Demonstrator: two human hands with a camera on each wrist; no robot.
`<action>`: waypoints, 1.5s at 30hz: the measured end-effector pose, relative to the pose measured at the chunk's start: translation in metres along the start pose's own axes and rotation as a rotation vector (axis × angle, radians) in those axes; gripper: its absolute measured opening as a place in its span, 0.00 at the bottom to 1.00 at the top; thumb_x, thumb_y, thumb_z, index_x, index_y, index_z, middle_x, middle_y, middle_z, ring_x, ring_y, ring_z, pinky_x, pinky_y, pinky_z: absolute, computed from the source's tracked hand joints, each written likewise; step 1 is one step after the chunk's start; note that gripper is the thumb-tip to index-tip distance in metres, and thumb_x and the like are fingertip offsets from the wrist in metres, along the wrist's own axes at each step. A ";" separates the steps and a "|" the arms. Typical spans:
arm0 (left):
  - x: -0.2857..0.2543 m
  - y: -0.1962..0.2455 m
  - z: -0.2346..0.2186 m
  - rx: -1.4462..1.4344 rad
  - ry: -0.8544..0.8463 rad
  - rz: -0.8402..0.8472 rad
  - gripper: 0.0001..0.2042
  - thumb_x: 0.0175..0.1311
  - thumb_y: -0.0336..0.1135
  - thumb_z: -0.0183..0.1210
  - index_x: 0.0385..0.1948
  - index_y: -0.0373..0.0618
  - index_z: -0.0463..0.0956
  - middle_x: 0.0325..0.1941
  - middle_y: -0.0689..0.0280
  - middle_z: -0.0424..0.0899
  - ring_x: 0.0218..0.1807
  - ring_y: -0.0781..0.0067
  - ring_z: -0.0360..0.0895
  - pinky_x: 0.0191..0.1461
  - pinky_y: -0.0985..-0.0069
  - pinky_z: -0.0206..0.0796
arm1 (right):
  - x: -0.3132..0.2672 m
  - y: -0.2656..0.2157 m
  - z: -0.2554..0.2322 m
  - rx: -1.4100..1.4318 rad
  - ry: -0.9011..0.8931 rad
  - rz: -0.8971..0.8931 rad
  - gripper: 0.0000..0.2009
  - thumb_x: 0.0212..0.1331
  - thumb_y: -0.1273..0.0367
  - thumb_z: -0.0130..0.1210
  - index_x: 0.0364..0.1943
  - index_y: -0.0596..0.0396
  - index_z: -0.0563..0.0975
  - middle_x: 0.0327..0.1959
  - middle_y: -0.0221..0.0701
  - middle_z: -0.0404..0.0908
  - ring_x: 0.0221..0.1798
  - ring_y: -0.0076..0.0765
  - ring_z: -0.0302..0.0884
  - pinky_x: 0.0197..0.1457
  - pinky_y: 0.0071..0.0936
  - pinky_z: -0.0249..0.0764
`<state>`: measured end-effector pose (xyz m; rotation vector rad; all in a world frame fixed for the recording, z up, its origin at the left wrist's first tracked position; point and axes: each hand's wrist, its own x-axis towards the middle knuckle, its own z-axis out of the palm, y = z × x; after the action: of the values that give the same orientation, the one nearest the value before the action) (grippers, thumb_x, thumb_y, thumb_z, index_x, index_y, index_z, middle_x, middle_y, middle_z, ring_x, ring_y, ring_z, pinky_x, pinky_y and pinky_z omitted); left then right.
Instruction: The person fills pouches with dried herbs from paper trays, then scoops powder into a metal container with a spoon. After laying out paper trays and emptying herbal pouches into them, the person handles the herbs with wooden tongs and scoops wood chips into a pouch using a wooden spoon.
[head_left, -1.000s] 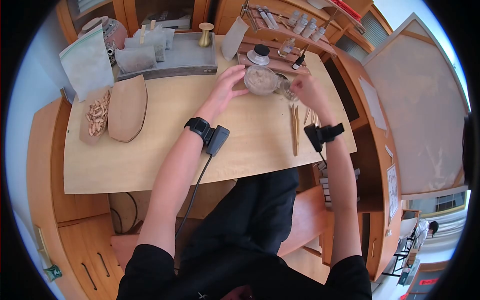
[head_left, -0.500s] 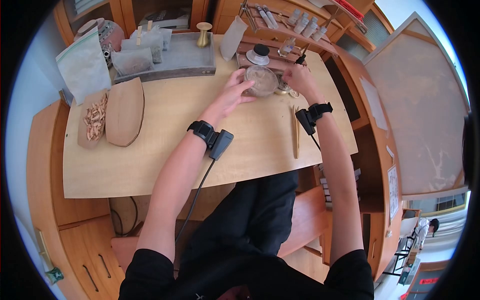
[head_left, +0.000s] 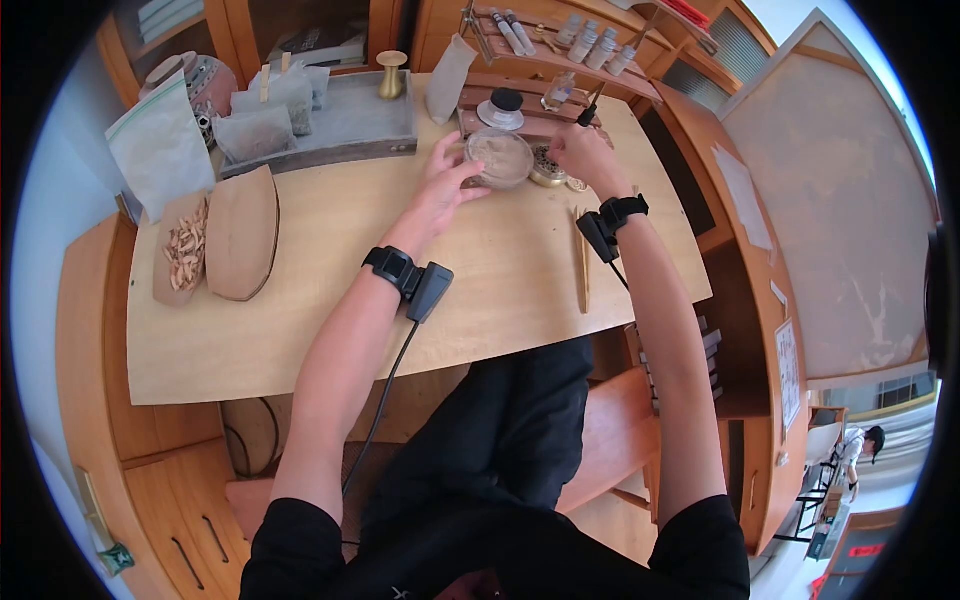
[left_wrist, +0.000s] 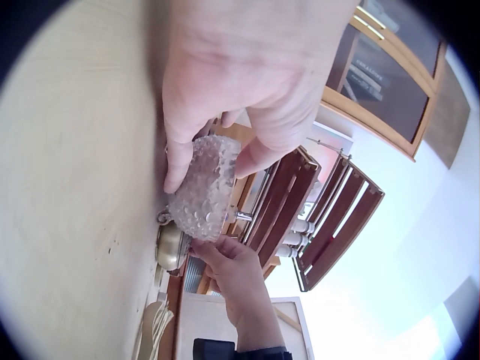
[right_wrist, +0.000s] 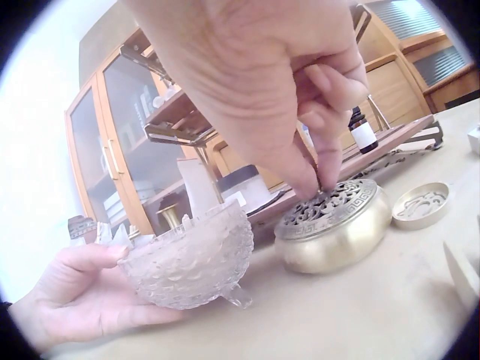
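Observation:
A textured glass bowl [head_left: 498, 160] of pale powder is gripped by my left hand [head_left: 440, 188], thumb on its rim and fingers round its side; in the right wrist view the bowl [right_wrist: 196, 259] looks tilted. Just right of it sits a round brass burner [right_wrist: 334, 244] with a pierced lid [right_wrist: 330, 208]. My right hand [head_left: 590, 158] is over the burner, and in the right wrist view its thumb and forefinger pinch at the middle of that lid, which rests on the burner.
A small brass openwork disc [right_wrist: 421, 205] lies right of the burner. Wooden tools [head_left: 582, 262] lie nearer the front. Behind are a black-lidded jar [head_left: 502, 108] and a tiered rack [head_left: 560, 52]. At left stand a grey tray [head_left: 345, 142] and paper holders [head_left: 243, 235], one with wood chips.
My right hand has moved left and away from the table's front edge, and the burner shows beneath it. My left thumb now lies over the bowl's rim. The head view has shifted slightly.

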<state>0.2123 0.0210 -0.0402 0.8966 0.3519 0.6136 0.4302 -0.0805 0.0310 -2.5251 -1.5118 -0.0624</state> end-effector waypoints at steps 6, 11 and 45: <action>-0.001 0.007 -0.009 -0.006 -0.018 -0.011 0.36 0.64 0.25 0.56 0.71 0.44 0.45 0.65 0.52 0.63 0.63 0.55 0.70 0.63 0.46 0.68 | -0.001 -0.001 -0.003 -0.008 -0.012 -0.009 0.05 0.49 0.68 0.62 0.31 0.47 0.85 0.35 0.41 0.85 0.44 0.50 0.83 0.48 0.43 0.78; -0.006 0.011 -0.010 0.007 -0.024 -0.019 0.35 0.65 0.26 0.56 0.71 0.44 0.47 0.64 0.52 0.64 0.63 0.55 0.70 0.62 0.46 0.68 | -0.008 -0.009 -0.007 -0.052 0.030 0.047 0.06 0.52 0.67 0.59 0.33 0.47 0.85 0.36 0.41 0.85 0.44 0.52 0.82 0.48 0.43 0.78; -0.033 0.018 -0.020 -0.008 -0.071 -0.075 0.27 0.64 0.25 0.56 0.65 0.45 0.59 0.64 0.58 0.69 0.66 0.58 0.68 0.65 0.48 0.66 | -0.061 -0.075 0.057 0.883 0.326 0.239 0.17 0.62 0.60 0.51 0.39 0.62 0.82 0.34 0.51 0.83 0.43 0.56 0.82 0.49 0.42 0.75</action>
<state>0.1700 0.0212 -0.0360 0.8912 0.3178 0.5126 0.3315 -0.0879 -0.0223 -1.8330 -0.8289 0.1810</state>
